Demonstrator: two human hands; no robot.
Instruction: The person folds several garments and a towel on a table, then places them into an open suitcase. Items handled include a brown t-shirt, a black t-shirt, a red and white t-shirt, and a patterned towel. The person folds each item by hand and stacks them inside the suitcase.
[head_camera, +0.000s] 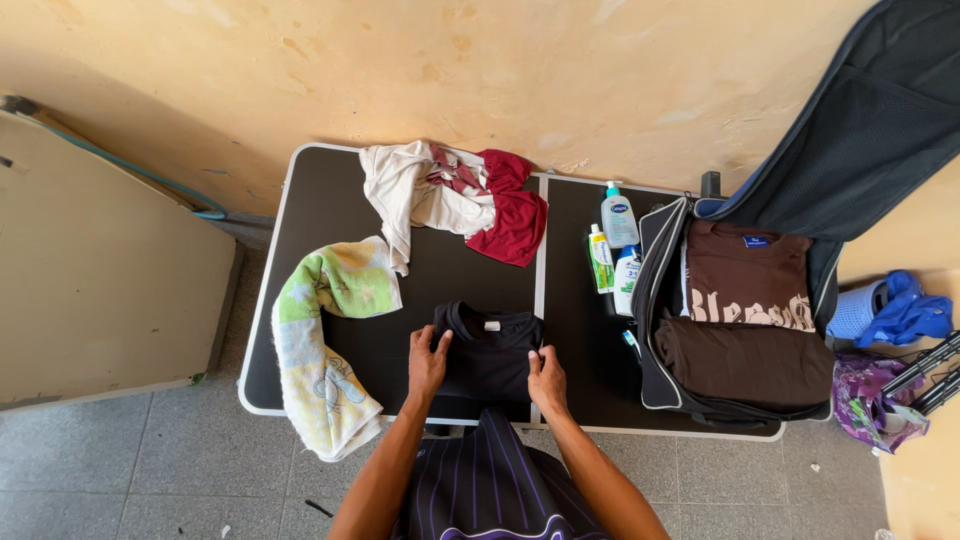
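My left hand (427, 363) and right hand (547, 383) each pinch a side edge of the folded black cotton T-shirt (488, 350), low in the frame's centre on the black folding table (320, 215). An open dark fabric suitcase (745, 330) sits at right.

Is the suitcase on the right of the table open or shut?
Open. The suitcase has its lid leaning back against the wall, and two folded brown garments lie exposed inside.
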